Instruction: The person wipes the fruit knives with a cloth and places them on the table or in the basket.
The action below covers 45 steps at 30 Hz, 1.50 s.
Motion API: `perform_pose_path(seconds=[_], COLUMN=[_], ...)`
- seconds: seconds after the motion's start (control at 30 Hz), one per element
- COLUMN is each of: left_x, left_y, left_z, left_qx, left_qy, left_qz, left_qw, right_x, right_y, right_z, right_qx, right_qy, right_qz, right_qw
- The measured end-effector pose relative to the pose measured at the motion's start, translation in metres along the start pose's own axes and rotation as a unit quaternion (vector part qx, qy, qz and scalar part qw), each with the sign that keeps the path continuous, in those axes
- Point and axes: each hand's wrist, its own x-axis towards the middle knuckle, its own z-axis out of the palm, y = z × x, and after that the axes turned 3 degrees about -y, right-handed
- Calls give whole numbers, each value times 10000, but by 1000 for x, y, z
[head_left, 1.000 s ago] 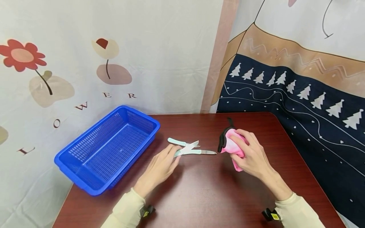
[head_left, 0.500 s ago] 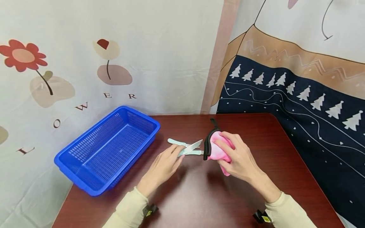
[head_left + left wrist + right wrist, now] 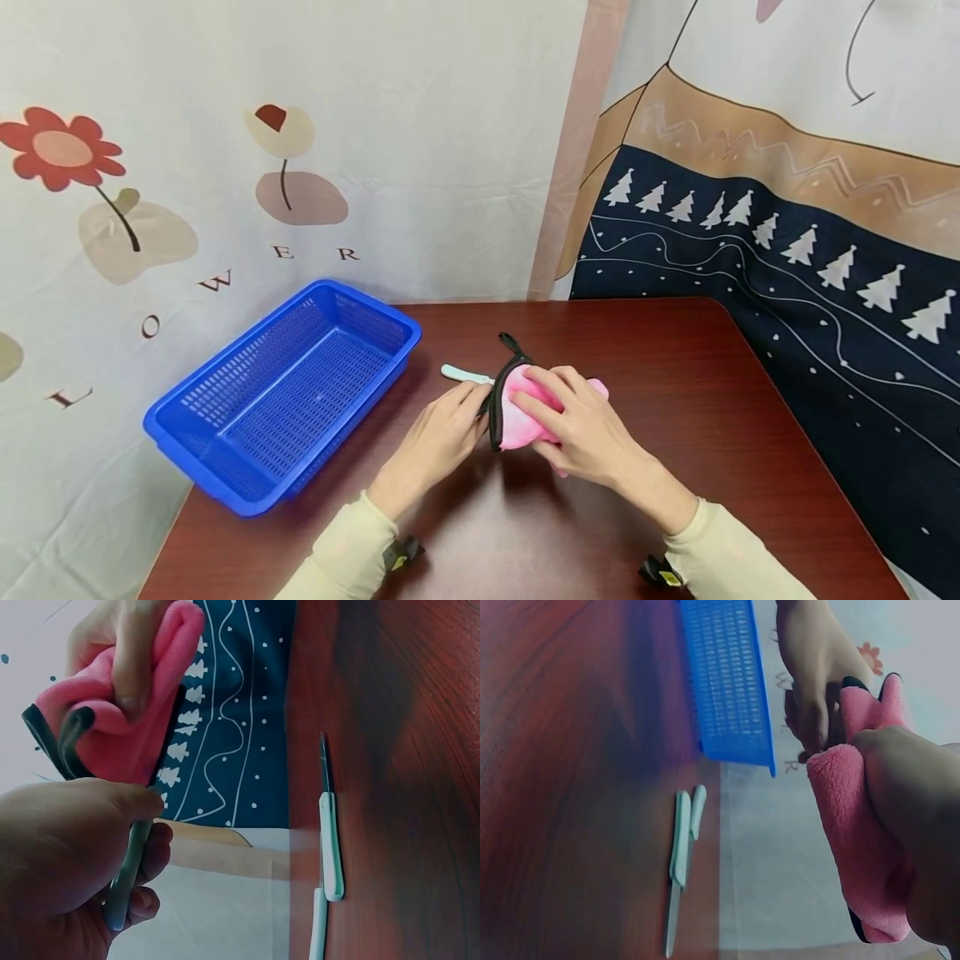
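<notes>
I'm reading the knife (image 3: 130, 870) as light, stiff and perhaps slick, its pale green handle offering the safe hold. The black-trimmed pink cloth (image 3: 517, 427) is looking soft, plush and light — its thick folds are inviting a firm grip. The left hand (image 3: 438, 429) is pinching the knife's handle, pointing it toward the cloth, which is hiding most of the blade. The right hand (image 3: 581, 433) is gripping the cloth — just beside the left hand. Two other knives (image 3: 680, 840) are lying on the surface (image 3: 697, 383).

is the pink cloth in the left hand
No, the right hand grips the pink cloth, while the left hand holds a knife handle.
</notes>
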Motion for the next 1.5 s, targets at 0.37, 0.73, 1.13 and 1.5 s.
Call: perform_pose_path(seconds=[0.37, 0.73, 1.13, 1.5], left_x=[1, 0, -1, -4], left_y=[8, 8, 8, 4], left_z=[-12, -11, -11, -12], left_qx=[48, 180, 251, 166], left_qy=[-392, -372, -316, -190], left_qz=[-367, -288, -293, -209], left_qw=[9985, 9987, 9988, 9995], right_x=[3, -2, -9, -20], right_y=[-5, 3, 19, 43], right_z=[6, 4, -4, -18], right_qx=[-582, -746, -817, -780], right_qy=[-254, -324, -465, -351], right_qz=[-244, -68, 360, 863], right_qw=[9977, 9967, 9949, 9926])
